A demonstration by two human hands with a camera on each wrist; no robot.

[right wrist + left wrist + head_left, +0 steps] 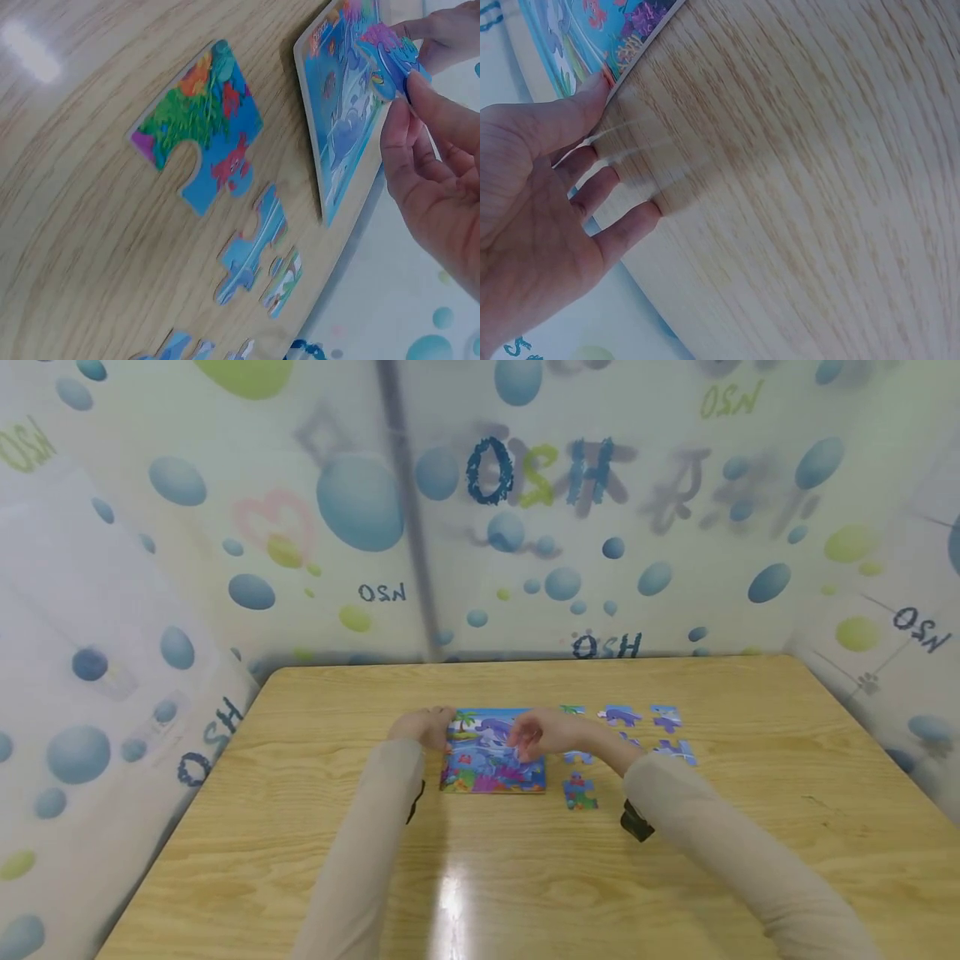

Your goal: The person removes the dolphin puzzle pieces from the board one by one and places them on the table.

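Observation:
A jigsaw board (468, 752) with an ocean picture of a dolphin, a palm tree and coral lies flat on the table. My left hand (422, 727) holds its left edge. In the left wrist view the thumb (592, 91) lies on the board's rim, and the lower fingertips touch the tabletop. Above the board my right hand (546, 732) pinches a jigsaw piece (391, 54) between thumb and fingers; blue and pink coral print shows on it. Close to the board's right side lies a loose corner piece (202, 124) with red crabs and green weed.
Several more loose pieces lie right of the board, among them a dolphin piece (619, 716) and a far-right piece (666, 718). The wooden table (300, 827) meets a bubble-patterned wall covering (517, 602) at the back and sides.

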